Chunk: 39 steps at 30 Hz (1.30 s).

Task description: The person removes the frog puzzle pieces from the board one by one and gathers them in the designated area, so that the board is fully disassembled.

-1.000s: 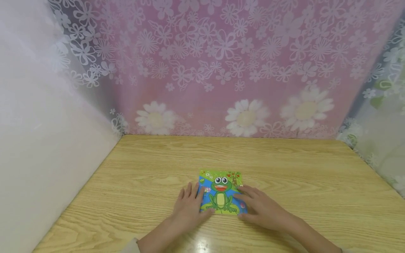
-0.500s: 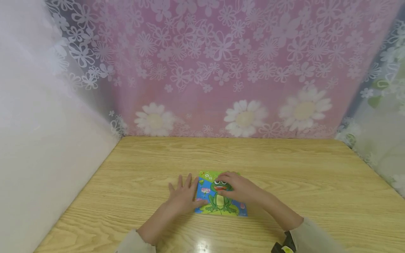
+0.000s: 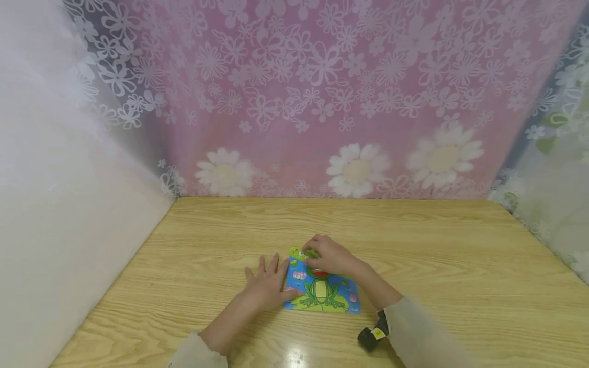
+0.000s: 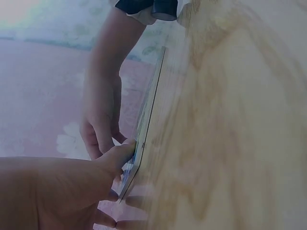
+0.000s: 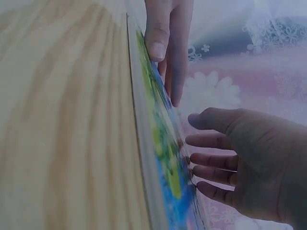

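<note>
A square board with a cartoon frog picture (image 3: 320,294) lies flat on the wooden table. My left hand (image 3: 266,286) rests at its left side, fingers spread beside the edge and thumb over the picture. In the left wrist view that thumb (image 4: 125,149) lies on top of the board's near end. Over the upper part of the picture is my right hand (image 3: 333,255), covering the frog's eyes and the top right area. Its fingertips are right at the board's surface in the right wrist view, and the thumb (image 5: 208,119) stands apart from the fingers with nothing visible between them.
Light wood-grain table (image 3: 221,230) surrounds the board. A pink flowered curtain (image 3: 285,102) stands behind it, with a pale wall (image 3: 69,194) on the left and a flowered sheet on the right. A black strap device (image 3: 369,337) sits at the right wrist.
My right hand has moved from the board's right edge up and leftward across the frog's face to the top. My left hand shifted slightly left, its fingers spreading wider, then stayed still.
</note>
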{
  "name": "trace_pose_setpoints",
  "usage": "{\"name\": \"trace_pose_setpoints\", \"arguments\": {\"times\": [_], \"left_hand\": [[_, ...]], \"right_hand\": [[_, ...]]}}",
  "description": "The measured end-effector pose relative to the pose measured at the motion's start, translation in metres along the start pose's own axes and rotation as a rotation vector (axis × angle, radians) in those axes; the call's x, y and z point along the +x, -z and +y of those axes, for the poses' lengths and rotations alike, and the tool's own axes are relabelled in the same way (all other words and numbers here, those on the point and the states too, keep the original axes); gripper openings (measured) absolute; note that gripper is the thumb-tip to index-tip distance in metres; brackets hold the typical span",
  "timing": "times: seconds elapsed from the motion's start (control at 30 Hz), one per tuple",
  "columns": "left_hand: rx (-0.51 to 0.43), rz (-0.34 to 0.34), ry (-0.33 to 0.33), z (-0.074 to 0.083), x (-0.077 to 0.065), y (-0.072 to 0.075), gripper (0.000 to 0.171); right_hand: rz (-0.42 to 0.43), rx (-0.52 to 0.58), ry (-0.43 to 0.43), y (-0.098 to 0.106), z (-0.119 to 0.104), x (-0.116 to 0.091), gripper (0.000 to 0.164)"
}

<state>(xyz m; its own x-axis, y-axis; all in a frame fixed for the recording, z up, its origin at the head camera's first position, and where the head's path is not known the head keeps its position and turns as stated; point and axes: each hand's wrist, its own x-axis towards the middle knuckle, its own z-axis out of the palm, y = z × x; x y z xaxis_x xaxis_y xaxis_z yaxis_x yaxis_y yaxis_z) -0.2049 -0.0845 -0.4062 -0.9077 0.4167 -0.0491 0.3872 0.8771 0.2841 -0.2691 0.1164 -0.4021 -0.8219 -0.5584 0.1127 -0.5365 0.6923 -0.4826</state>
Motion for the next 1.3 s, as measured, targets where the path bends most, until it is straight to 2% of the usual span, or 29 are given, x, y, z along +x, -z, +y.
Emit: {"name": "trace_pose_setpoints", "arguments": {"times": [0.3, 0.57, 0.77, 1.0, 1.3], "left_hand": [[0.029, -0.001, -0.007, 0.001, 0.002, -0.001, 0.081], [0.04, 0.002, -0.014, 0.001, 0.001, -0.001, 0.08], [0.038, 0.0, -0.012, 0.001, 0.001, -0.001, 0.08], [0.057, 0.0, -0.003, 0.003, 0.0, 0.0, 0.081], [0.04, -0.004, 0.0, 0.003, 0.0, 0.0, 0.081]], "right_hand": [[0.084, -0.076, -0.033, -0.008, 0.0, 0.001, 0.02], [0.104, -0.1, -0.034, -0.011, -0.001, 0.002, 0.021], [0.117, -0.084, -0.034, -0.013, 0.001, 0.001, 0.02], [0.155, -0.024, -0.036, -0.017, 0.004, 0.003, 0.017], [0.165, 0.044, -0.038, -0.019, 0.005, 0.003, 0.016]]}}
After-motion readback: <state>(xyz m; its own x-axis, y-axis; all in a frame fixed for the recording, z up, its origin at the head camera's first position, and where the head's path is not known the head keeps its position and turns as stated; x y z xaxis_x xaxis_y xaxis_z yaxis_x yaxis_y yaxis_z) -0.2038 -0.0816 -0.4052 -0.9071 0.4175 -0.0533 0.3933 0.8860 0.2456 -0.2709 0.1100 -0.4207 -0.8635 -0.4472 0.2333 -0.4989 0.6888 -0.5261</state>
